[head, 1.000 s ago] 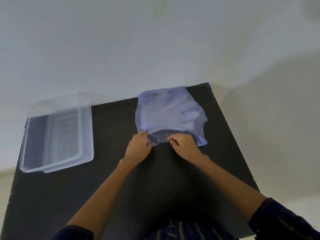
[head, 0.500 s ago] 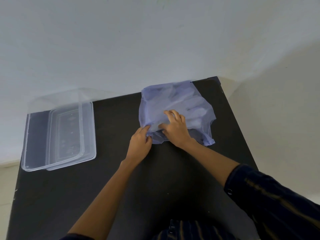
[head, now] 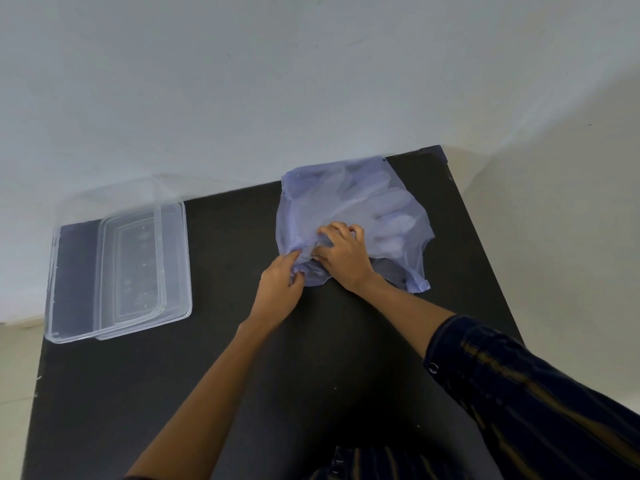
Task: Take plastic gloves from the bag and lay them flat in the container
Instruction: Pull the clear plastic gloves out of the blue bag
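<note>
Two bare hands at the near edge of a translucent blue bag (head: 391, 216) on a black table (head: 311, 375). Left hand (head: 278, 289) pinching the bag's open edge, thumb and fingers closed on the film. Right hand (head: 344, 258) laid over the mouth, fingers curled and bunching plastic; exact grip hard to tell. Pale plastic gloves (head: 388, 206) inside, just beyond the right fingertips. Well left of the left hand, a clear container (head: 69, 271) with a clear lid (head: 138, 265) resting in it.
</note>
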